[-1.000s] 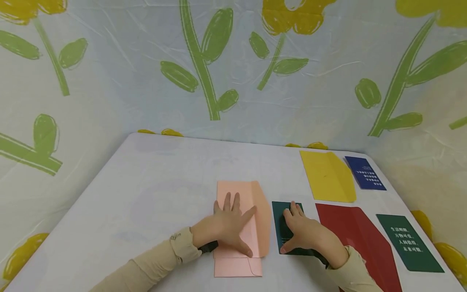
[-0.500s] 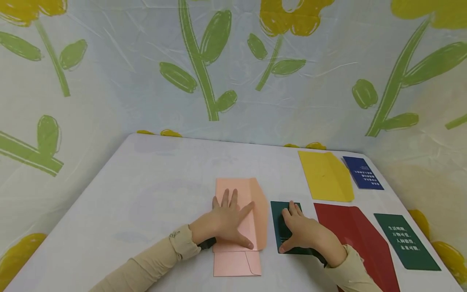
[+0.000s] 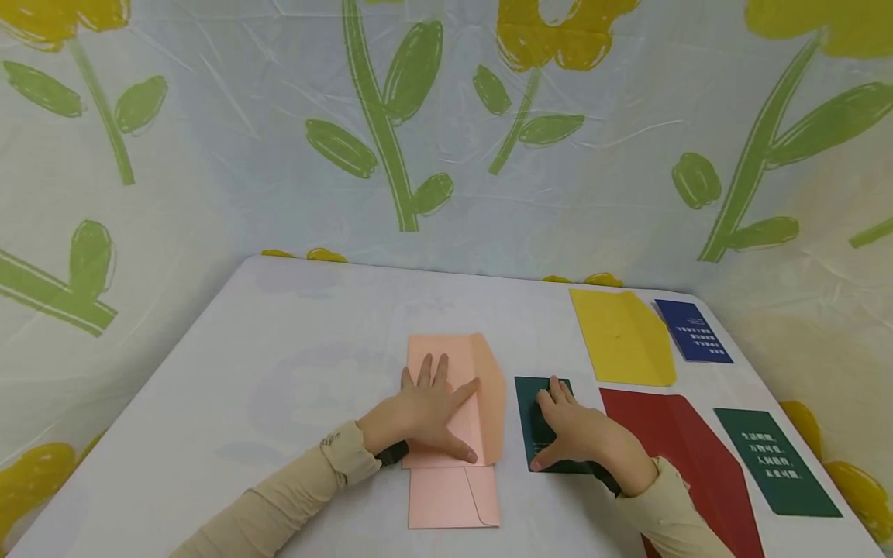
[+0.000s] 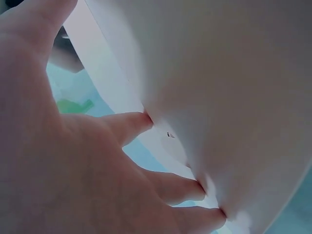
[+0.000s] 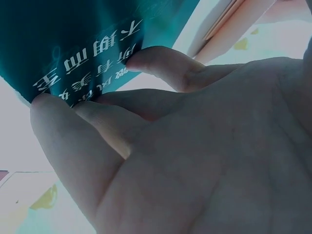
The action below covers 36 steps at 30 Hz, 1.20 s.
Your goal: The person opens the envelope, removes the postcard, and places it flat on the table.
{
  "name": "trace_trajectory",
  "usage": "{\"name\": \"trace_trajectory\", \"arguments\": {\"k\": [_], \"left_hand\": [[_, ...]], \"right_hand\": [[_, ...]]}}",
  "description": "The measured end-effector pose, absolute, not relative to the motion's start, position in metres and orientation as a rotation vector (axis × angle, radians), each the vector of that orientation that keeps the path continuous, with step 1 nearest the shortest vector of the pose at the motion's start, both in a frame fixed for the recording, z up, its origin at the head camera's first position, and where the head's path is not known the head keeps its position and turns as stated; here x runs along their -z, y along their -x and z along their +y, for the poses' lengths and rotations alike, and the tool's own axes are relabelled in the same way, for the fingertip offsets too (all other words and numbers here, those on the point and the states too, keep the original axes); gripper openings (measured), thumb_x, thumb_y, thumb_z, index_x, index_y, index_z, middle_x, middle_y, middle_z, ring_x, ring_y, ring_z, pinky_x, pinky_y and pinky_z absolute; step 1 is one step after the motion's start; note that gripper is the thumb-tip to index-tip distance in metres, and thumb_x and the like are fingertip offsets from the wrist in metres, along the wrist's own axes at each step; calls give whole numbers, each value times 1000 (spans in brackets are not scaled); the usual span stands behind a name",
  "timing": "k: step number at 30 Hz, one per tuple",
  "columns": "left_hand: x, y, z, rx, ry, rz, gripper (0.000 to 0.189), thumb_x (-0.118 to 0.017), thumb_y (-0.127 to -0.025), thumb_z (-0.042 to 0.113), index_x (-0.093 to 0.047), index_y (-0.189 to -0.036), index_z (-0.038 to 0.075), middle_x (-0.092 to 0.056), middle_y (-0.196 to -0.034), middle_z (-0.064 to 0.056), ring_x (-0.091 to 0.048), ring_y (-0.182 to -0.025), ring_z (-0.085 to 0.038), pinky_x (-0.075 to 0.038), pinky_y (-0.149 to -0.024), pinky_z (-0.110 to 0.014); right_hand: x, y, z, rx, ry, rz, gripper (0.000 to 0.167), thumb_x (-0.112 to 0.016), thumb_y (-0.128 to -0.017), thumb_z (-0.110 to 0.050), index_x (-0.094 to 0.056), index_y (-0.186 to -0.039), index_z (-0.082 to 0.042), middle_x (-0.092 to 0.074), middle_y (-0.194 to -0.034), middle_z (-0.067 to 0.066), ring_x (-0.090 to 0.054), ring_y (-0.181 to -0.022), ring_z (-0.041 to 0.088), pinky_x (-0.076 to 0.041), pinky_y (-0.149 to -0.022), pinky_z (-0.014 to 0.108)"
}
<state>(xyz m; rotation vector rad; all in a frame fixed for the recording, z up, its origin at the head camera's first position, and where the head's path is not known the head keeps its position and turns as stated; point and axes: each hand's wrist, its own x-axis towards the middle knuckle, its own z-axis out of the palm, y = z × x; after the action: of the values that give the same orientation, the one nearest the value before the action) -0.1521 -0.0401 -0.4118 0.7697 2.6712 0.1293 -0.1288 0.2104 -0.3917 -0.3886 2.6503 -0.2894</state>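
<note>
My left hand (image 3: 431, 415) lies with spread fingers on an opened pink envelope (image 3: 491, 399), whose pointed flap faces right. In the left wrist view its fingertips press on the pale paper (image 4: 234, 97). A second pink envelope (image 3: 446, 500), with its flap folded over, lies nearer to me; its far end meets or runs under the first, I cannot tell which. My right hand (image 3: 579, 435) touches a dark green card (image 3: 529, 399) with its fingertips and thumb, fingers extended. White characters on that card (image 5: 73, 44) show in the right wrist view.
On the right lie a red envelope (image 3: 684, 442), a yellow envelope (image 3: 621, 341), a blue card (image 3: 687, 329) and another green card (image 3: 774, 457) with white characters. A flower-patterned sheet (image 3: 279, 201) surrounds the white table (image 3: 300, 325).
My left hand has slid the opened pink envelope away from me, so more of the nearer pink envelope shows. The green card under my right hand has moved slightly away too.
</note>
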Motion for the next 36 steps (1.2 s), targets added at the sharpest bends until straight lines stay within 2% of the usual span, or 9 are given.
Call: {"name": "trace_trajectory", "arguments": {"k": [8,18,27,36], "left_hand": [[416,162,-42,-131,-787,2684,112,-64,-70,83,-18,-160,34,-3,-163,-25,-1,-148,-47,-13,-109,-73],[415,178,-41,-136,-779,2668,111,-67,-70,81,-19,-159,35,-4,-163,-24,-1,-149,-46,-13,-109,-73],[414,196,-40,-155,-788,2681,110,-71,-68,79,-23,-158,38,-7,-163,-23,-3,-149,-45,-15,-109,-72],[413,217,-36,-195,-798,2659,108,-72,-68,77,-25,-158,37,-5,-164,-22,0,-149,-44,-12,-111,-70]], "right_hand": [[393,143,208,294,395,2649,109,-91,-68,-40,-33,-145,11,-12,-156,39,-16,-144,52,-40,-96,68],[394,167,209,327,389,2625,107,-89,-72,-40,-29,-144,11,-7,-156,39,-15,-144,51,-36,-102,65],[394,187,210,344,420,2630,97,-86,-75,-42,-33,-137,10,-6,-155,41,-17,-143,53,-33,-105,64],[398,212,215,429,408,2634,99,-86,-77,-39,-32,-143,11,-4,-156,40,-14,-144,52,-28,-108,64]]}}
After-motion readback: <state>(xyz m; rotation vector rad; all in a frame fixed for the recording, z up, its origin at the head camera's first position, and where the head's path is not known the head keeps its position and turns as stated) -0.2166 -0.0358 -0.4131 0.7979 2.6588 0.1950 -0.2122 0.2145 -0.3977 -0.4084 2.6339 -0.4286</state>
